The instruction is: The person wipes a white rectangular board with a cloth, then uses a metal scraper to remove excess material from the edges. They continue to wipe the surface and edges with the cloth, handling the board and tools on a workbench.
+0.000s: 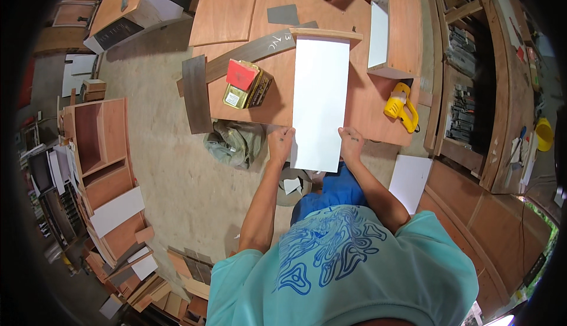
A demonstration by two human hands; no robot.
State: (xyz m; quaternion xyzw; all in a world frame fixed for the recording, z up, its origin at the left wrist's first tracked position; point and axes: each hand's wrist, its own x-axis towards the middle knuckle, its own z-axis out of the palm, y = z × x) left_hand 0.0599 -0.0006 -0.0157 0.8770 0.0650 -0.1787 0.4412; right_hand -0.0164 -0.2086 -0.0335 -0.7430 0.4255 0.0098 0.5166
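While you face the plywood worktable [367,110], your left hand [281,141] and right hand [351,142] grip opposite long edges of a white rectangular panel [321,101], fingers closed on it near its closer end, though their tips are partly hidden. The panel lies lengthwise away from you, this end jutting past the table's edge and its far end meeting a wooden strip [331,35]. To its left stands a rectangular tin [260,90] topped by a red piece [242,74]; to its right lies a yellow power tool [398,106], near an open wooden box [406,28].
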